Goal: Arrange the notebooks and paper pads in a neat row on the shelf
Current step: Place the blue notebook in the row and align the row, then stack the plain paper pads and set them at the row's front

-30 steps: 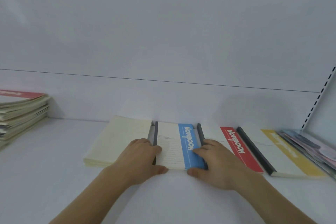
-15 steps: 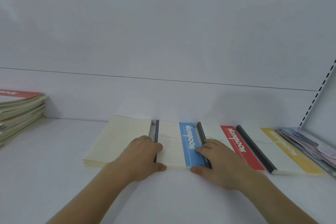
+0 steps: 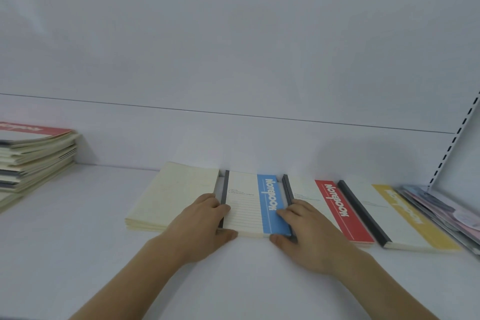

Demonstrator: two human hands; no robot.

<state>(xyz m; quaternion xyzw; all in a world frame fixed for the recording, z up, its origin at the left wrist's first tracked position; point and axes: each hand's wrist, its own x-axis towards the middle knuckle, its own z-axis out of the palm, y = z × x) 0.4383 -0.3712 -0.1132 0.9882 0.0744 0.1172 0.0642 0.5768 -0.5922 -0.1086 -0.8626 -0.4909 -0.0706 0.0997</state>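
A row of notebooks lies flat on the white shelf (image 3: 78,254). From left: a plain cream paper pad (image 3: 171,192), a blue-striped notebook (image 3: 249,202), a red-striped notebook (image 3: 335,205), a yellow-striped notebook (image 3: 400,215). My left hand (image 3: 202,226) holds the blue notebook's left side, fingers over its dark spine and thumb at the front edge. My right hand (image 3: 309,231) holds its right side, fingers on the blue stripe, thumb at the front edge.
A tall stack of notebooks (image 3: 33,161) with a red-topped one sits at the far left of the shelf. Pink and grey booklets (image 3: 446,210) lie at the far right by the slotted upright (image 3: 457,138). The back panel stands right behind the row.
Both hands stay on the blue notebook; it has shifted barely, settling between the cream pad and the red notebook.
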